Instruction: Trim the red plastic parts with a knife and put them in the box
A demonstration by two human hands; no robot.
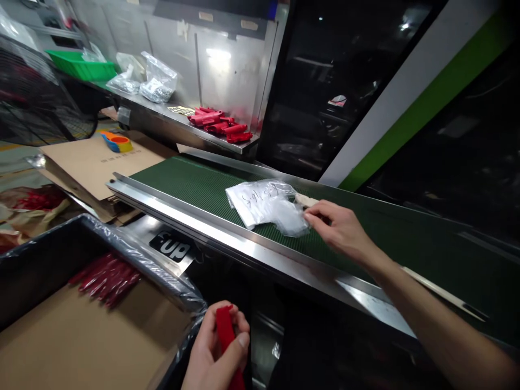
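Observation:
My left hand is closed around a long red plastic part, near the corner of a lined box. My right hand reaches over the green conveyor belt, fingers pinched at the right edge of a crumpled clear plastic bag. Beside the fingertips a pale, stick-like piece shows, partly behind the hand; I cannot tell whether it is gripped too. Under the clear bag lies a white sheet or bag with handwritten marks.
The box at lower left holds dark red parts on cardboard. Metal rails edge the belt. Behind, a metal shelf bears red parts, filled bags and a green bin. A tape roll sits on stacked cardboard.

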